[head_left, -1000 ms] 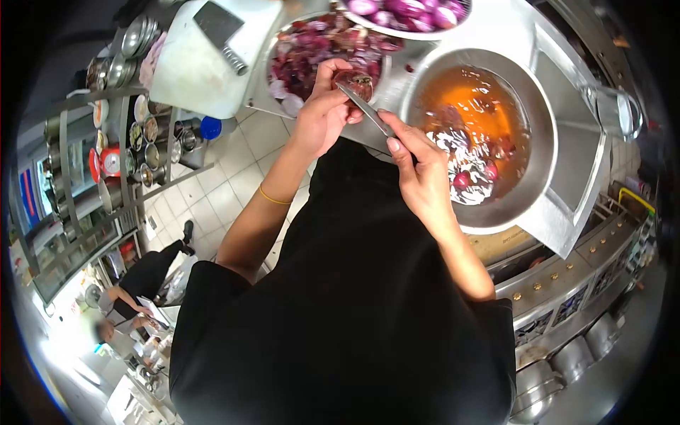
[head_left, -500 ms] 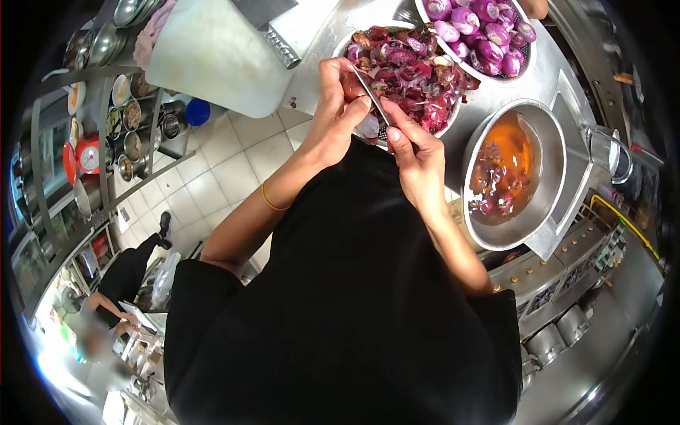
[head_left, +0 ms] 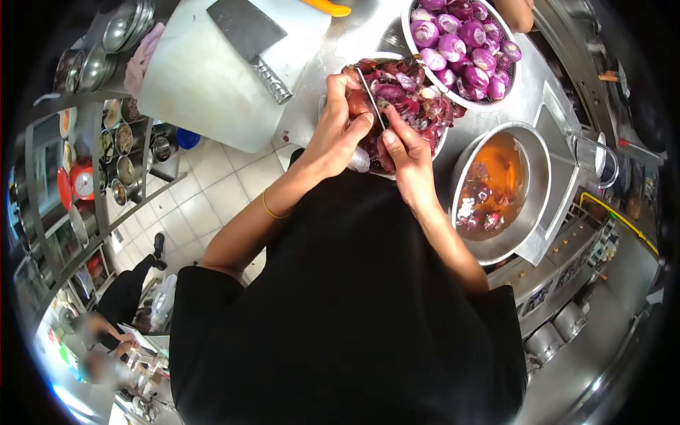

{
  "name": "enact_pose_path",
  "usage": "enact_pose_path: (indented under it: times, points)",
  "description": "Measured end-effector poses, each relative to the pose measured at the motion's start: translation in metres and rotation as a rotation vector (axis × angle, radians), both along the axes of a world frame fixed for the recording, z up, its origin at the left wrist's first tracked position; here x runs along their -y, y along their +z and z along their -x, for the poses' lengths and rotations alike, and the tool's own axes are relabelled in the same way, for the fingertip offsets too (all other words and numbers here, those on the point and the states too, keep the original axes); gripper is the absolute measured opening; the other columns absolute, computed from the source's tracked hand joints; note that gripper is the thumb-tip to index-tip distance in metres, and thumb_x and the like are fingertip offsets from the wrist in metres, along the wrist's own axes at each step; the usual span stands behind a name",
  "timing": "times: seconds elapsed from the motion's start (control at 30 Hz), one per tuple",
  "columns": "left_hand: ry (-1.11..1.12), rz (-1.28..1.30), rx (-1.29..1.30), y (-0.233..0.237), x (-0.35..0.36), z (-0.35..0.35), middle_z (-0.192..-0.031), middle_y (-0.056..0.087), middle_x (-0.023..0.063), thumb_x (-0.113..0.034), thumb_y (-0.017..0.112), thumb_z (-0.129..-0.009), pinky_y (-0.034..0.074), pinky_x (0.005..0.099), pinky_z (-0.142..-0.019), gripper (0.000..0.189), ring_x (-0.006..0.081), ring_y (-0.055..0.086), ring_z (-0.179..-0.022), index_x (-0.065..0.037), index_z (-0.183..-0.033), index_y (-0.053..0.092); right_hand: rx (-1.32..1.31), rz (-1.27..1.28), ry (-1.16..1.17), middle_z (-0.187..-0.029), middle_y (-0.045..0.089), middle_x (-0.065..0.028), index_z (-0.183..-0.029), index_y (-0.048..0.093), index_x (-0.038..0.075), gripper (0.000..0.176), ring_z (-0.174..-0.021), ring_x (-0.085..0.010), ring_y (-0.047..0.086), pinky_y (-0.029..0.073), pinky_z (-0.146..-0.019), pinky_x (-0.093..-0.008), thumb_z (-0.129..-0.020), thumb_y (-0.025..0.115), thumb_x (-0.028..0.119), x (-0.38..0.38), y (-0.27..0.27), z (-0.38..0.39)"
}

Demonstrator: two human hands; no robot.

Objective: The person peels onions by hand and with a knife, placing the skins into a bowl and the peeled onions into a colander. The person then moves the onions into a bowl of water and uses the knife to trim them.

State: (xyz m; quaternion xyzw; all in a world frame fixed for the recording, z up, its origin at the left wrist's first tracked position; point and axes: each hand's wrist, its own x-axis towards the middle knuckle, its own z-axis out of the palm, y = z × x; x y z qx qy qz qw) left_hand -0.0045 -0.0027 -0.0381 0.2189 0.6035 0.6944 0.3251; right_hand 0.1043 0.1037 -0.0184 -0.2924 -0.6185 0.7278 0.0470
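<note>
My left hand (head_left: 337,138) is closed around a reddish-brown onion (head_left: 359,103), partly covered by the fingers. In my right hand (head_left: 412,161) is a small knife; its narrow blade (head_left: 371,98) lies against the onion, and the grip is hidden by my fingers. Both hands are over a bowl heaped with dark red onion skins (head_left: 425,106). Beyond them, a white colander (head_left: 409,35) holds several peeled purple onions (head_left: 452,47). To the right stands a steel basin (head_left: 540,173) with orange-brown liquid and a few onions and skins in it.
A cleaver (head_left: 248,28) lies on a white cutting board (head_left: 191,78) at the left. An orange handle (head_left: 329,7) shows at the top edge. Another person's arm (head_left: 516,13) reaches in beside the colander. A shelf with containers (head_left: 124,138) and people stand further left.
My view has tilted, so the table items appear lower and more of the cleaver shows. My hands still hold the onion and knife, the blade now standing steeper.
</note>
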Motion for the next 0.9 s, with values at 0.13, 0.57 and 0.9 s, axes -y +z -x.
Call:
enact_pose_path:
  times: [0.13,0.57,0.9]
  points:
    - [0.070,0.176,-0.601,0.002,-0.004,-0.001,-0.112,0.042,0.0188,0.000,0.050,-0.079,0.041,0.0378,-0.088,0.048,0.0246,0.049,-0.098,-0.001,-0.119,0.025,0.007,-0.022,-0.030,-0.076,0.053,0.0042,-0.132,0.047,0.002,0.038,-0.059,-0.0039,0.041,0.033,-0.053,-0.0177,-0.096,0.051,0.013,0.002,-0.011,0.009]
    - [-0.162,-0.544,0.723,-0.013,0.017,0.028,-0.100,0.055,0.0096,-0.009,0.057,-0.086,0.042,0.0259,-0.057,0.042,0.0139,0.054,-0.074,-0.002,-0.125,0.042,-0.046,0.719,-0.171,-0.073,0.053,-0.0064,-0.131,0.046,0.003,0.036,-0.053,-0.0092,0.040,0.031,-0.044,-0.0211,-0.096,0.047,0.012,0.004,0.018,0.020]
    - [-0.011,-0.317,0.504,-0.017,0.025,0.014,-0.099,0.059,0.0117,-0.005,0.060,-0.085,0.052,0.0264,-0.061,0.044,0.0190,0.061,-0.080,0.004,-0.125,0.046,-0.110,0.802,-0.015,-0.069,0.045,-0.0042,-0.135,0.039,0.009,0.041,-0.052,-0.0088,0.035,0.029,-0.044,-0.0194,-0.096,0.046,0.018,-0.014,0.015,0.007]
